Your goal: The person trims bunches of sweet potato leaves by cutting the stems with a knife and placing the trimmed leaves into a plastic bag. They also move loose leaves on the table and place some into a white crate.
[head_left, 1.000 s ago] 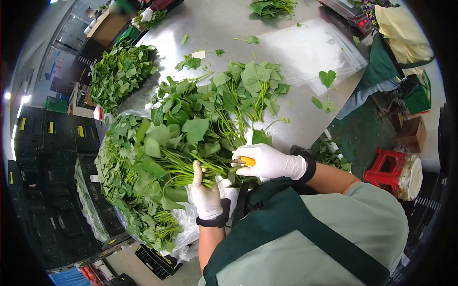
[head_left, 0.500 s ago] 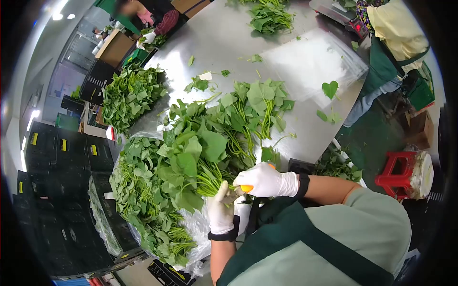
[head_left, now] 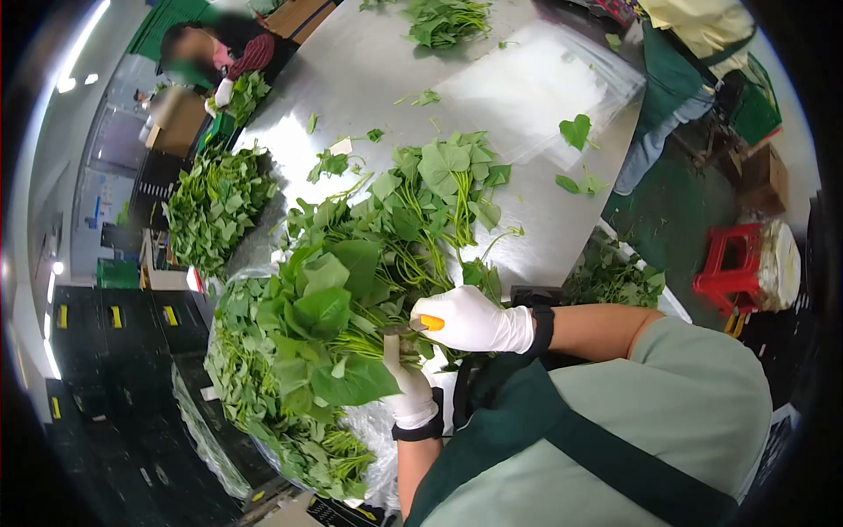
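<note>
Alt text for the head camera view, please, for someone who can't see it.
Two white-gloved hands work at a bunch of leafy greens on a steel table: the left hand grips the stems while the right hand holds an orange-handled tool against them. Another heap of greens lies to the left, and a red stool stands at right.

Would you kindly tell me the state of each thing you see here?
bunch of greens: stems gripped in left hand.
orange-handled knife: clasped in right hand, at the stems.
clear plastic bags: lying flat on steel table.
red stool: upright on the floor.
</note>
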`<state>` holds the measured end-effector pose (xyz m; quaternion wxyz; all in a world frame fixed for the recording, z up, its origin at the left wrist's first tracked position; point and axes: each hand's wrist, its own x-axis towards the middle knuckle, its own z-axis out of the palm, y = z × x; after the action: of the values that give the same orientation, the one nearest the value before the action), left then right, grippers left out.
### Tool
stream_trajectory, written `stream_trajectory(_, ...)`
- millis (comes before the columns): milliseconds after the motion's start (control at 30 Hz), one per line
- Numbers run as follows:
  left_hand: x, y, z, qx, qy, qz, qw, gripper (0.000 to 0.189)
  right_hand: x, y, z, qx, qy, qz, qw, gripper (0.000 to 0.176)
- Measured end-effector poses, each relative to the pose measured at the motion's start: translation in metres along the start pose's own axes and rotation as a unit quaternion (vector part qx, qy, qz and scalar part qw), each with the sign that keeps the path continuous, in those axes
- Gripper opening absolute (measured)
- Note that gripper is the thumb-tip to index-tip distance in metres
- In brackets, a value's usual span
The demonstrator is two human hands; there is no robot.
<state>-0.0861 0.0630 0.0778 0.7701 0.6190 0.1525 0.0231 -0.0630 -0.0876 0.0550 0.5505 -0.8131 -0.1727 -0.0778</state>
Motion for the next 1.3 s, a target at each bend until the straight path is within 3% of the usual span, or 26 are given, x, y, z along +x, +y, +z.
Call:
stream_trajectory(33,0.003,-0.003,-0.002,0.044,0.009,0.011,0.999,0.008,0.0,0.0,0.002,0.001,0.009,-0.001,1.0,0.017)
stream_trajectory(67,0.006,-0.009,-0.012,0.419,-0.047,0.251,0.871,0.013,0.003,-0.001,0.004,-0.024,0.018,0.03,0.999,0.016)
stream_trajectory(100,0.003,0.0,-0.008,0.519,-0.038,0.237,0.82,0.02,0.006,0.0,0.006,-0.048,0.025,0.059,0.997,0.015)
stream_trajectory(133,0.007,-0.006,-0.001,0.275,0.009,0.123,0.953,0.025,0.01,0.006,0.009,-0.056,0.057,0.063,0.995,0.013)
stream_trajectory(167,0.011,-0.013,0.001,0.008,0.045,-0.009,0.999,0.031,0.016,0.014,0.008,-0.089,0.073,0.114,0.987,0.015)
stream_trajectory(200,0.012,-0.021,-0.013,0.247,-0.001,0.147,0.958,0.043,0.021,0.04,0.006,-0.088,0.101,0.16,0.978,0.016)
stream_trajectory(233,0.01,-0.014,-0.01,0.309,0.018,0.19,0.932,0.048,0.022,0.065,0.003,-0.081,0.125,0.215,0.965,0.018)
stream_trajectory(300,0.016,-0.012,-0.012,0.161,0.044,0.131,0.977,0.045,0.019,0.06,-0.025,-0.072,0.056,0.222,0.971,0.021)
stream_trajectory(333,0.009,-0.002,-0.013,0.486,0.042,0.255,0.834,0.047,0.015,0.055,-0.027,-0.098,-0.008,0.238,0.966,0.025)
stream_trajectory(367,0.013,-0.002,-0.015,0.489,0.039,0.253,0.834,0.047,0.013,0.045,-0.029,-0.096,-0.008,0.242,0.965,0.025)
stream_trajectory(400,0.021,-0.002,-0.016,0.195,0.032,0.126,0.972,0.044,0.01,0.031,-0.03,-0.079,-0.003,0.217,0.973,0.027)
stream_trajectory(433,0.026,-0.001,-0.015,-0.122,0.023,-0.017,0.992,0.041,0.009,0.019,-0.031,-0.061,0.001,0.191,0.98,0.03)
stream_trajectory(467,0.019,-0.001,-0.008,0.054,0.013,0.079,0.995,0.032,0.01,0.013,-0.032,-0.007,0.022,0.136,0.99,0.035)
stream_trajectory(567,0.009,0.001,0.002,0.178,-0.006,0.071,0.981,0.031,0.013,-0.008,-0.03,-0.007,0.071,-0.024,0.997,0.024)
stream_trajectory(633,0.015,-0.011,-0.006,0.065,-0.066,0.067,0.993,0.025,0.016,-0.005,-0.023,-0.05,0.032,-0.073,0.996,0.016)
stream_trajectory(700,0.003,0.001,0.009,0.18,-0.039,0.113,0.976,0.016,0.018,-0.004,-0.017,-0.055,0.019,-0.084,0.995,0.014)
stream_trajectory(800,0.01,-0.005,0.003,0.029,-0.051,-0.007,0.998,0.003,0.015,-0.002,-0.014,-0.085,0.007,-0.12,0.989,0.009)
stream_trajectory(900,0.002,0.007,0.009,0.138,-0.084,-0.005,0.987,0.005,0.016,0.001,-0.017,-0.106,0.045,-0.128,0.985,0.01)
stream_trajectory(933,0.008,0.004,0.002,0.038,-0.088,-0.069,0.993,0.012,0.015,0.005,-0.021,-0.148,0.05,-0.091,0.984,0.011)
stream_trajectory(1000,0.008,0.002,-0.012,0.004,-0.055,-0.084,0.995,0.016,0.015,0.024,-0.039,-0.17,0.075,-0.008,0.983,0.013)
stream_trajectory(1067,0.006,0.012,-0.004,-0.096,-0.004,-0.089,0.991,0.016,0.01,0.049,-0.063,-0.248,-0.046,0.134,0.958,0.017)
stream_trajectory(1100,0.013,0.0,-0.025,-0.076,-0.055,-0.066,0.993,0.024,0.003,0.06,-0.066,-0.282,-0.057,0.18,0.941,0.021)
stream_trajectory(1133,0.01,0.008,-0.019,0.007,-0.015,-0.019,1.0,0.025,0.0,0.05,-0.075,-0.232,-0.071,0.193,0.951,0.021)
stream_trajectory(1167,0.012,0.016,-0.014,-0.105,-0.008,-0.057,0.993,0.023,0.0,0.037,-0.079,-0.181,-0.083,0.205,0.958,0.02)
stream_trajectory(1233,0.012,0.022,0.001,-0.153,-0.015,-0.028,0.988,0.022,-0.006,0.027,-0.06,0.057,-0.063,0.11,0.99,0.02)
stream_trajectory(1300,0.012,0.018,0.006,-0.131,-0.018,0.015,0.991,0.021,-0.002,-0.011,-0.059,0.121,-0.115,0.118,0.979,0.02)
